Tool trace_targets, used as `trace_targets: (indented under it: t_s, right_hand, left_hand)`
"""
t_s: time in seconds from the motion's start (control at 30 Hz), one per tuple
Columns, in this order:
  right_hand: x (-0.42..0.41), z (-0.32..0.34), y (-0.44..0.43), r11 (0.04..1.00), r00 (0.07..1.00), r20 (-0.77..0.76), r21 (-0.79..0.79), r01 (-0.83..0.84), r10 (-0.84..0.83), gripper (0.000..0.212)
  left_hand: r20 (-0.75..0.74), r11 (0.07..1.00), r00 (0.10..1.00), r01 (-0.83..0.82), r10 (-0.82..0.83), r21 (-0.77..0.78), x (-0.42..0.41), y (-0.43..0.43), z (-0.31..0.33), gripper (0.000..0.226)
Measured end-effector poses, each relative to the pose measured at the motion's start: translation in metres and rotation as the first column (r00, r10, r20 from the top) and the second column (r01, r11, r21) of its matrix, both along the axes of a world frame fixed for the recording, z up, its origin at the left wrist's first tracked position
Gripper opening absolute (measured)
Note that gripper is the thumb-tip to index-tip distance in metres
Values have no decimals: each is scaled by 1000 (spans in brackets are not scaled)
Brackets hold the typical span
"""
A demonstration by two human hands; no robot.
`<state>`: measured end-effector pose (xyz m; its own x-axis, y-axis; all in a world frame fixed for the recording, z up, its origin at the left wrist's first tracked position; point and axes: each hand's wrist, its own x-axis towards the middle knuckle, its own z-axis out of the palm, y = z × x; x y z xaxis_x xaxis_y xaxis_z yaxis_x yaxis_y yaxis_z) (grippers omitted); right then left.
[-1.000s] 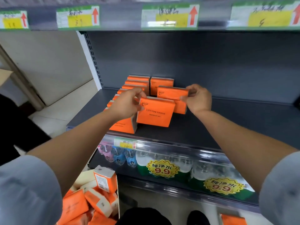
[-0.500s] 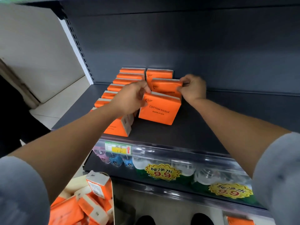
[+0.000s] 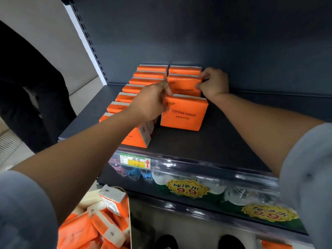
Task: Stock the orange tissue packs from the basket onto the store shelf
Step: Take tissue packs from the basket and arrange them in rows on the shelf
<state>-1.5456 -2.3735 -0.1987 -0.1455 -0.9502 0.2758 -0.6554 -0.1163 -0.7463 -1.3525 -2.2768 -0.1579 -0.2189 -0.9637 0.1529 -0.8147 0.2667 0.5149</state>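
Observation:
Orange tissue packs marked COTTON TISSUE stand upright on the dark grey shelf [image 3: 197, 141]. The left row [image 3: 143, 81] holds several packs. The right row has three: a back pack [image 3: 185, 70], a middle pack [image 3: 183, 86] and a front pack [image 3: 184, 113]. My left hand [image 3: 152, 101] pinches the front pack's top left corner. At the middle pack's right edge, my right hand [image 3: 213, 83] grips it with fingers and thumb. At the lower left lies a heap of more orange packs [image 3: 86, 229] in the basket, whose rim is hidden.
Below the shelf edge with its price tag [image 3: 135, 161], bottled water with yellow 9.9 labels [image 3: 188, 189] fills the lower shelf. A person in dark clothes [image 3: 27, 87] stands at the left. The shelf's right half is bare. My shoes [image 3: 166, 241] show at the bottom.
Both hands have pushed the middle and front packs back toward the rear pack, closing the gaps. The view has dropped and come closer to the shelf.

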Motion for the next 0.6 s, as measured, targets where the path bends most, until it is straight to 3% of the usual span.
trace_targets:
  t_s: [0.43, 0.6]
  right_hand:
    - [9, 4, -16, 996, 985, -170, -77, -35, 21, 20]
    - [6, 7, -17, 992, 966, -256, -120, -47, 14, 13]
  left_hand:
    - [80, 999, 996, -26, 28, -25, -1, -10, -3, 35]
    - [164, 996, 986, 2, 12, -90, -3, -14, -5, 48]
